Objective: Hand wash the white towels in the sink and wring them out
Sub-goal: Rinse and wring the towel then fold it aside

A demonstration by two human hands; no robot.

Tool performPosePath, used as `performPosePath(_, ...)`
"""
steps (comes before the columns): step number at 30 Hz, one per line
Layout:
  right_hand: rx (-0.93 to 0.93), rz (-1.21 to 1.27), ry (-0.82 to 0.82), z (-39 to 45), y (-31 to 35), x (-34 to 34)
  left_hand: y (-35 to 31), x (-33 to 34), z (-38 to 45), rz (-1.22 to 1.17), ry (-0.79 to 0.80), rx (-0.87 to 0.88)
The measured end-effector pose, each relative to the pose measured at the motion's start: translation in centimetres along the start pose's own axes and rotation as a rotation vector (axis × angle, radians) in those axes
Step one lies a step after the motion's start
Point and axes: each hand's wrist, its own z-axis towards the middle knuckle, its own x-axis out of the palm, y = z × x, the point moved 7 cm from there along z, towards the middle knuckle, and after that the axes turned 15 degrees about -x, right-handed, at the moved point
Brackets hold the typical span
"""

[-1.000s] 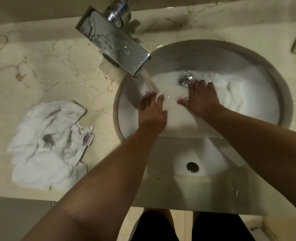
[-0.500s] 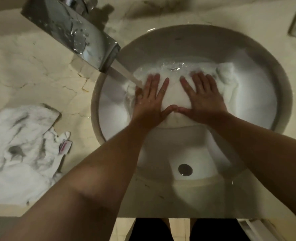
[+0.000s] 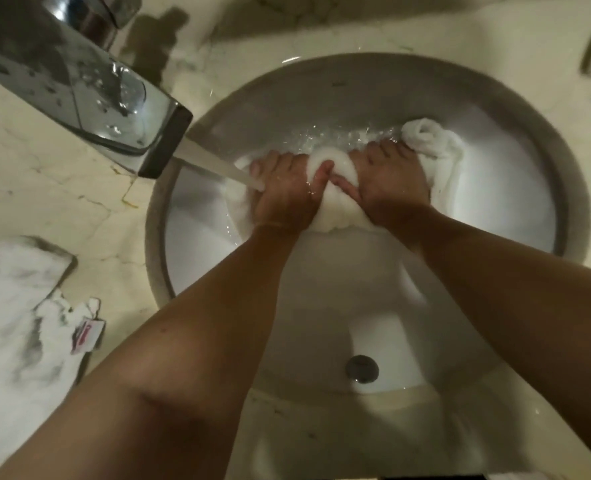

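Note:
A wet white towel [image 3: 339,209] lies bunched at the far side of the round sink [image 3: 529,140]. My left hand [image 3: 287,192] grips its left part, fingers curled into the cloth. My right hand [image 3: 391,185] grips the right part beside it, thumbs close together with a hump of towel between them. A loose end of the towel [image 3: 432,143] sticks out to the right of my right hand. Water runs from the chrome faucet [image 3: 89,88] onto my left hand and the towel.
A second white towel [image 3: 20,320] with dark stains and a small tag lies crumpled on the marble counter [image 3: 62,202] at the left. The sink's overflow hole [image 3: 361,368] sits in the near wall. A small object shows at the top right edge.
Half a second ago both hands lay flat with spread fingers on the towel. Now their fingers are curled into it and the cloth is bunched up between them.

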Motion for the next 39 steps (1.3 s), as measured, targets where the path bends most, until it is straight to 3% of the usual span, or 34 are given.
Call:
performPosePath(2,-0.008,0.036,0.022,0.8,0.0,0.2,-0.3,0.0,0.8,-0.004,0.062,-0.031)
performPosePath(7,0.048,-0.092,0.219,2.2,-0.5,1.0,-1.1,1.0,2.2,0.065,0.395,-0.063)
performPosePath(10,0.043,0.067,0.187,1.9,-0.4,0.6,-1.5,0.7,2.8,0.066,0.489,-0.062)
performPosePath(13,0.044,0.189,0.156,1.3,-0.5,-0.6,-0.6,-0.1,2.2,-0.155,0.531,0.034)
performPosePath(17,0.067,0.232,0.085,-1.5,-0.2,-2.6,1.7,-1.6,-1.1,-0.391,0.431,0.12)
performPosePath(20,0.106,0.168,-0.066,-2.7,1.1,-3.1,4.0,-1.5,-4.0,-0.233,0.341,-0.063)
performPosePath(22,-0.01,0.191,-0.124,-2.6,2.9,-2.8,4.9,-1.9,-5.3,-0.195,0.211,-0.127)
performPosePath(24,-0.185,0.25,-0.059,-2.1,4.7,-1.9,4.4,-2.7,-5.8,-0.159,0.047,-0.048)
performPosePath(26,-0.185,0.257,0.036,-1.7,4.8,-1.0,3.2,-3.4,-5.8,-0.184,-0.086,0.041)
performPosePath(28,-0.113,0.267,0.099,-1.2,4.3,-0.3,2.5,-3.4,-5.4,-0.191,-0.1,0.044)
performPosePath(31,-0.088,0.247,0.087,-0.3,4.2,0.0,3.1,-1.8,-4.7,-0.184,-0.04,-0.096)
performPosePath(34,-0.014,0.23,0.005,0.8,3.7,0.0,3.1,-1.2,-3.5,-0.226,-0.15,-0.248)
performPosePath(39,0.091,0.198,-0.009,3.3,2.8,-0.3,3.5,-2.0,-1.2,-0.363,-0.195,-0.399)
